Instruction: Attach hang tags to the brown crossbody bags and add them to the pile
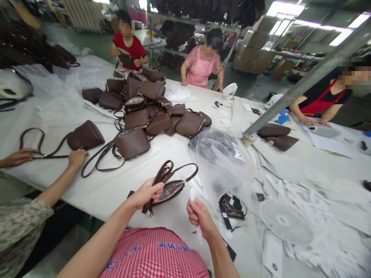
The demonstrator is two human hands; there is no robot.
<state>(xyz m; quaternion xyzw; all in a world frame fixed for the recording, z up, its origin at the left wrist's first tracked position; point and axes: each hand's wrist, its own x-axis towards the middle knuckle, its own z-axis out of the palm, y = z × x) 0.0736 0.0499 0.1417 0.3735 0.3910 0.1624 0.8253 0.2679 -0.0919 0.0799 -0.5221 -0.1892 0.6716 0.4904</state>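
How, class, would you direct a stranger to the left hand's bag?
At the near edge of the white table, find the checked apron. Just beyond it, the left hand holds a brown bag. Unlike the piled bags, it is gripped.

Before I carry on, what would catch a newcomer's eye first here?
Likely first, the heap of brown bags across the middle of the table. Nearer, the left hand holds an open bag and the right hand a white strip. At right, a round fan sits beside a spread of white strips.
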